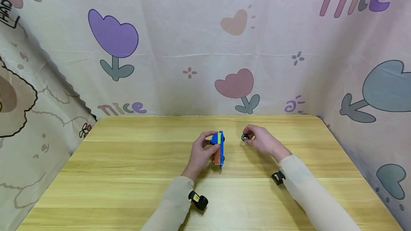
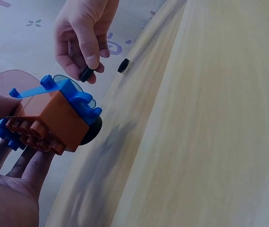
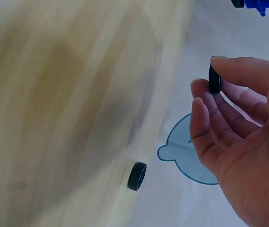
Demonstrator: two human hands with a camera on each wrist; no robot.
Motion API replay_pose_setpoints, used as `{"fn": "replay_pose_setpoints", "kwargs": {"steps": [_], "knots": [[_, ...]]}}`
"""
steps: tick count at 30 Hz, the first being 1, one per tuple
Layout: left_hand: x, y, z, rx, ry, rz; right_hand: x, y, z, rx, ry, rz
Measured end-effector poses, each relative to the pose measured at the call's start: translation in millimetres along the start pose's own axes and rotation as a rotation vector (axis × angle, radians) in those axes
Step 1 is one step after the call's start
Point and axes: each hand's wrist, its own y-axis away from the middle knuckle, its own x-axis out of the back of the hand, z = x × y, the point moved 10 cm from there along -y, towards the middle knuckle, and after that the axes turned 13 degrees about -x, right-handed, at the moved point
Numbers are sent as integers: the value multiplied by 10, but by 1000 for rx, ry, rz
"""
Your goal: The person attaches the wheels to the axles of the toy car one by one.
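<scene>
My left hand (image 1: 199, 156) grips a toy car built of blocks (image 1: 221, 149), with a blue base and orange and blue blocks. The car is tipped on its side, its orange block studs facing left in the head view. In the left wrist view a black wheel (image 2: 94, 131) shows at its underside. To the right, my right hand (image 1: 261, 140) pinches a small black wheel (image 3: 214, 79) between thumb and fingers, apart from the car. A second loose black wheel (image 3: 137, 176) stands on the table near that hand; the head view does not show it clearly.
The light wooden table (image 1: 112, 174) reaches back to a printed cloth (image 1: 179, 38), which also hangs along both sides. A black wrist camera (image 1: 198, 200) sits on the left sleeve and another camera (image 1: 278, 178) on the right sleeve.
</scene>
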Motion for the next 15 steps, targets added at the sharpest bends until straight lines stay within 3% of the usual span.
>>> {"fn": "replay_pose_setpoints", "kwargs": {"steps": [15], "knots": [[21, -8, -3, -18, 5, 16, 64, 136, -76, 50, -61, 56]]}}
